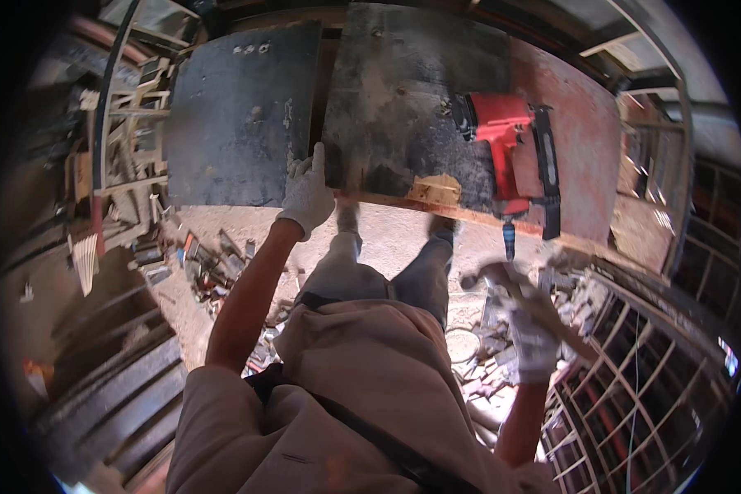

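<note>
My left hand (306, 193), in a pale work glove, rests at the near right corner of a dark panel (230, 115). Its index finger stretches along the gap beside a second dark panel (395, 90), and the other fingers lie on the panel's surface, partly bent. In my right hand (533, 342), also gloved, is a hammer (552, 317), blurred and raised off to the right, its head toward the panels. A red and black nail gun (502, 136) lies on the right-hand panel, with its blue hose coupling (509, 239) hanging past the near edge.
Reddish board (572, 132) forms the table's right end. Scrap wood pieces litter the floor (222, 263) at left and right. A metal grid (642, 370) stands low on the right, and stacked dark timbers (115, 395) lie low on the left.
</note>
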A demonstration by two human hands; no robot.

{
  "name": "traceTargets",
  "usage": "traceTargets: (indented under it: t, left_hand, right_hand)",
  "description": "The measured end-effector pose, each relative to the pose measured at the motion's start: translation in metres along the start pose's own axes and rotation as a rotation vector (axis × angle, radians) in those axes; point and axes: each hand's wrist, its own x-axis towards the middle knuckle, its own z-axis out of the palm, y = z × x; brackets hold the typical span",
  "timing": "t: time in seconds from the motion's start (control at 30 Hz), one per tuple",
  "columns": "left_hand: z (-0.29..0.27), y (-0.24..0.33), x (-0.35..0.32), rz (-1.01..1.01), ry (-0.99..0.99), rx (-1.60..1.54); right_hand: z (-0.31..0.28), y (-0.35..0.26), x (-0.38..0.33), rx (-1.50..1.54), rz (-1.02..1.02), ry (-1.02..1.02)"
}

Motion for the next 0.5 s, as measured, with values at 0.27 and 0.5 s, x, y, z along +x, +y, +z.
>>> traceTargets:
  t: [0.27, 0.5]
  left_hand:
    - [-0.034, -0.002, 0.004, 0.040, -0.174, -0.198]
    - [-0.043, -0.027, -0.002, 0.410, 0.203, 0.148]
  right_hand:
    - [0.176, 0.101, 0.068, 0.017, -0.077, -0.580]
    - [0.199, 0.167, 0.071, -0.463, -0.101, 0.137]
